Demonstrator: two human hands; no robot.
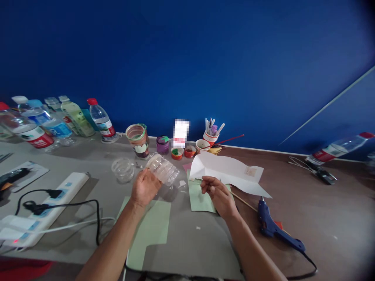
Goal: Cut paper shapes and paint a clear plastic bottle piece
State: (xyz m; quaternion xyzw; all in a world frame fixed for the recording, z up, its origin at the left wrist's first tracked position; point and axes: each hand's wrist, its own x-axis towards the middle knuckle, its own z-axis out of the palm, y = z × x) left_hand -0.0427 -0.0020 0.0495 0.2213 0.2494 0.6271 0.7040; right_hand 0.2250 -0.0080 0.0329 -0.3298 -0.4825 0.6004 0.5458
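Observation:
My left hand (145,187) is closed around a clear, ribbed piece of plastic bottle (164,168), tilted just above the table. My right hand (218,195) hovers over a pale green sheet of paper (195,199), its thumb and fingers drawn together in a pinch. Whatever lies between those fingertips, if anything, is too small to tell. Behind this hand spreads a creased white sheet of paper (231,171). Left of my left hand stands another clear plastic piece (122,169). Under my left forearm lies a second green sheet (155,226), with a piece cut out of it.
A blue glue gun (271,224) lies on the right, its cord trailing forward. Water bottles (102,123) and a power strip (55,210) are on the left. Along the wall stand a painted cup (139,144), small paint cups (177,154) and a cup of tools (211,136).

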